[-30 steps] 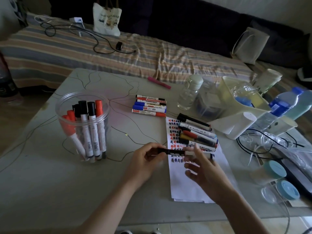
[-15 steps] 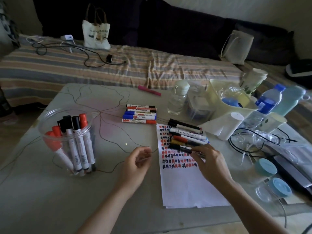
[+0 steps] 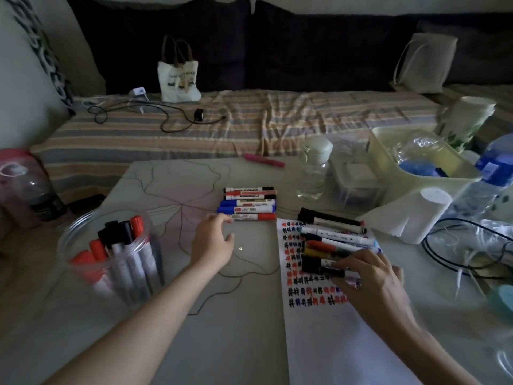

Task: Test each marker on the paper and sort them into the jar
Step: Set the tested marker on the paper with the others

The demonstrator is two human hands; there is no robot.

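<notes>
Right grip (image 3: 374, 276) pinches a black marker (image 3: 323, 268) over the paper (image 3: 333, 343), likely for testing; left grip (image 3: 213, 243), loose and empty, reaches toward the marker row (image 3: 248, 202).

The left hand (image 3: 212, 241) reaches forward, fingers loosely extended and holding nothing. The right hand (image 3: 372, 276) lies palm down to its right, fingertips (image 3: 340, 266) curled downward.

The table (image 3: 249, 343) bears a jar (image 3: 111, 262), paper (image 3: 333, 343) and markers (image 3: 248, 204).

Home living rm prob., striped sofa (image 3: 194, 129) w/ dark cushions (image 3: 319, 45), tote bag (image 3: 178, 79), cluttered low table (image 3: 222, 315)
</notes>
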